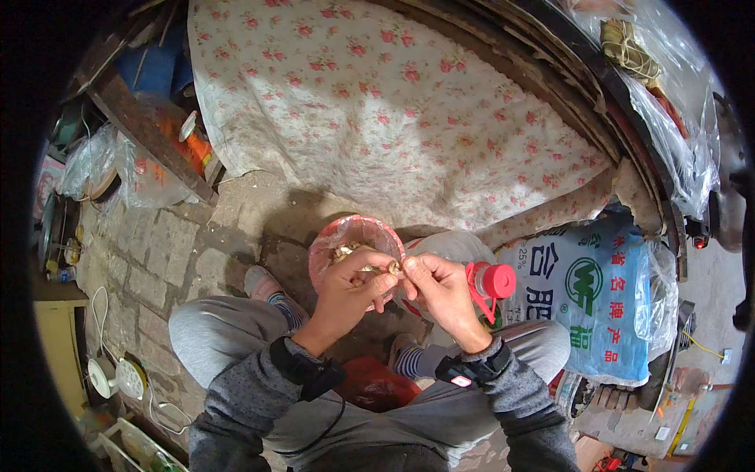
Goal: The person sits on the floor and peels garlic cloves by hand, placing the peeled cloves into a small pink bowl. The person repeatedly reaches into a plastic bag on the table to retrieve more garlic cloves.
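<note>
Between my legs stands a pink plastic bin (pixel 340 227) lined with a thin plastic bag, and my hands meet over its right side. My left hand (pixel 352 285) pinches a small tan piece (pixel 393 267) between thumb and forefinger; it looks like a garlic clove or similar, too small to name surely. The thumb and forefinger of my right hand (pixel 435 287) grip the same piece from the other side. Pale scraps (pixel 348 251), like husks or peels, lie in the bin, partly hidden by my left hand. Just right of my right hand is a large bottle with a red cap (pixel 499 281).
A floral cloth (pixel 377 106) hangs ahead from a dark-edged table. To the right lies a blue and white printed sack (pixel 625 312). A red plastic bag (pixel 374 383) sits below my wrists. White cables (pixel 99 318) trail over the brick floor (pixel 171 236) at left.
</note>
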Action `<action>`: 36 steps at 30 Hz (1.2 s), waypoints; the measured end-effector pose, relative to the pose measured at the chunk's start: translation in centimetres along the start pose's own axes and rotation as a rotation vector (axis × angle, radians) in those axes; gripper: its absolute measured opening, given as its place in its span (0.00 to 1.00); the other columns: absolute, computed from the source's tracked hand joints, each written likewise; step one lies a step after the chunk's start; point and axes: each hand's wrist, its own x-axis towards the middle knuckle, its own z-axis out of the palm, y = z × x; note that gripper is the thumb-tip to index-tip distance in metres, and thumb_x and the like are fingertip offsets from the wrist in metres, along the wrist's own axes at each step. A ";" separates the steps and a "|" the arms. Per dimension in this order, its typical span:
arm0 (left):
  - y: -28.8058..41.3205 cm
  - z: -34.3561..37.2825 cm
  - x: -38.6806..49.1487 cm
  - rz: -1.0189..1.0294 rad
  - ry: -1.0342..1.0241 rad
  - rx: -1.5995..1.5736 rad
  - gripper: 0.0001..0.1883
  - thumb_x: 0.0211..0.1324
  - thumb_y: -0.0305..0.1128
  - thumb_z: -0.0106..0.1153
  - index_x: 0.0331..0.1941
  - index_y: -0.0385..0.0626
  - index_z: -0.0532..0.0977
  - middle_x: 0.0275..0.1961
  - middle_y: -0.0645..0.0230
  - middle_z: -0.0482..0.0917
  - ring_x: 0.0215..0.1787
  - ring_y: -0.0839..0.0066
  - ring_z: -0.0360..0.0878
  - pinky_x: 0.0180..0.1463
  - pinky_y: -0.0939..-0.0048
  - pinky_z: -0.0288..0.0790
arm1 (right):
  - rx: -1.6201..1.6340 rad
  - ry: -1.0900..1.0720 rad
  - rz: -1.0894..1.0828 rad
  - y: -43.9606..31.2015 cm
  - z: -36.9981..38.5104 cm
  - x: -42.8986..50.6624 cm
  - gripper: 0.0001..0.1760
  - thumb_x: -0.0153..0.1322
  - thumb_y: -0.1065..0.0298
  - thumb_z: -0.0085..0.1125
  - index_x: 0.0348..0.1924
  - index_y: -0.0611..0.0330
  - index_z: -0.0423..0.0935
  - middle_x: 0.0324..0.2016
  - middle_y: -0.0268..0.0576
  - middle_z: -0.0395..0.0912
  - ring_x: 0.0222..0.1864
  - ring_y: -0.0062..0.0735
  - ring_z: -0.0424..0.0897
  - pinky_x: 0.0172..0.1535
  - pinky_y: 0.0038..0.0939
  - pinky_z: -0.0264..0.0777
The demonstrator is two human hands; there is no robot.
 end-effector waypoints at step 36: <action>-0.2 0.1 0.1 -0.109 -0.103 -0.124 0.07 0.62 0.31 0.58 0.41 0.43 0.74 0.31 0.71 0.79 0.23 0.87 0.71 0.23 0.85 0.64 | 0.232 -0.154 0.249 -0.4 -0.7 -0.3 0.14 0.76 0.62 0.51 0.32 0.62 0.78 0.21 0.29 0.76 0.14 0.09 0.60 0.16 0.16 0.49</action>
